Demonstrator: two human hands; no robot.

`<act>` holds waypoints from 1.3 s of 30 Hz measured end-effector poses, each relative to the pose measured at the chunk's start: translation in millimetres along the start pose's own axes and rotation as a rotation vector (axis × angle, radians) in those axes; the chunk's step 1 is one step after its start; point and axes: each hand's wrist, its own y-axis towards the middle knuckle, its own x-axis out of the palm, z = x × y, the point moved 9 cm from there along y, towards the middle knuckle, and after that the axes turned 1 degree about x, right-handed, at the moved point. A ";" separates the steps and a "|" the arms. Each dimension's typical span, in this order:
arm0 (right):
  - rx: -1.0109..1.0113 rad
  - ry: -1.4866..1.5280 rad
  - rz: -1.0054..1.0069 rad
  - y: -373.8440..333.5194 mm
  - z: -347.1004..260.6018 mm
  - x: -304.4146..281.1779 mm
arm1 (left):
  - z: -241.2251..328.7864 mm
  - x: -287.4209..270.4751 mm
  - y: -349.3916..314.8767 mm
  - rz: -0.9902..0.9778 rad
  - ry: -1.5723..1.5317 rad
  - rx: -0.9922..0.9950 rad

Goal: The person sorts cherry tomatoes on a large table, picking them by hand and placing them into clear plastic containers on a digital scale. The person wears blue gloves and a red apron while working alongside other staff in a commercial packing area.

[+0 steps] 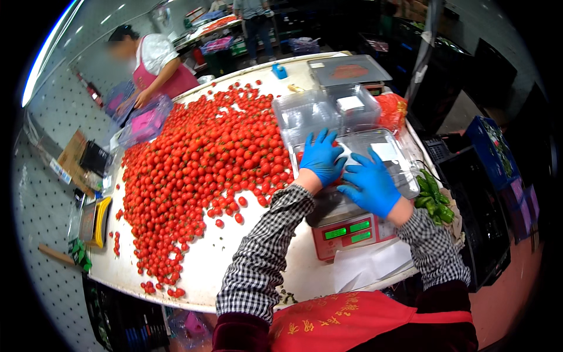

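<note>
A white table (258, 234) fills most of a busy indoor workroom, seen from above through a wide round lens. Small red tomatoes (211, 152) spread in a big heap over its left and middle. At the right stands a red-framed scale (352, 230), its green-lit windows showing dark digits. A clear plastic box (404, 173) rests on it, with red showing under the hands and a white label (384, 151) whose print is too small to read.

The left hand (324, 158), in a blue glove, lies over the box with fingers spread; the right hand (372, 186), also gloved in blue, is beside it, fingers wide apart. Neither looks closed on anything, though the palms are hidden.

Just behind are more clear boxes (305, 111), one bearing a blank-looking white label. Green peppers (433, 199) lie to the right, white paper (372, 264) in front. The wearer's red apron (340, 320) carries gold lettering. At far left, a co-worker (161, 61) in a pink apron handles packaging.
</note>
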 end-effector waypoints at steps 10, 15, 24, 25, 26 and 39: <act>-0.117 0.654 0.141 -15.0 -155.2 45.7 | -80.2 -72.8 -189.7 0.528 -0.046 -0.340; -0.079 0.714 -0.069 18.2 -211.6 169.2 | -181.2 -54.4 -334.8 0.239 0.194 -0.837; 0.107 0.266 -0.092 155.6 -213.4 266.0 | -311.7 -142.5 -445.6 -0.004 0.540 -1.365; 0.108 0.244 -0.059 168.8 -214.9 267.8 | -314.9 -142.1 -443.0 -0.030 0.555 -1.338; 0.128 0.216 -0.095 179.8 -218.1 276.8 | -315.2 -137.3 -438.9 -0.059 0.561 -1.314; -0.384 0.171 -0.226 126.2 -289.2 281.5 | -194.3 -85.2 -426.5 -0.135 0.259 -0.696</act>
